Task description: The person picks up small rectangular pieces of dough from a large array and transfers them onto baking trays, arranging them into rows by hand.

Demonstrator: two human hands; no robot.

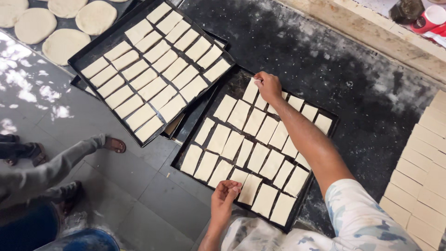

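Pale round dough discs lie at the far left on the dark counter. Below them, at the left edge, another person's grey sleeve and a sandalled foot show over the grey floor tiles. Right of the discs, a black tray full of pale dough rectangles sits tilted on top of another tray. Next comes the near tray, also black and filled with rows of rectangles.

At its near edge the left hand pinches one dough piece between the fingertips, and the piece lies in the nearest row. Farther right, the right arm reaches across the tray, and the right hand grasps the edge of a far piece at the far rim.

More cut dough strips lie in a stack pattern on the counter at the right edge. A red cup stands at the far right corner.
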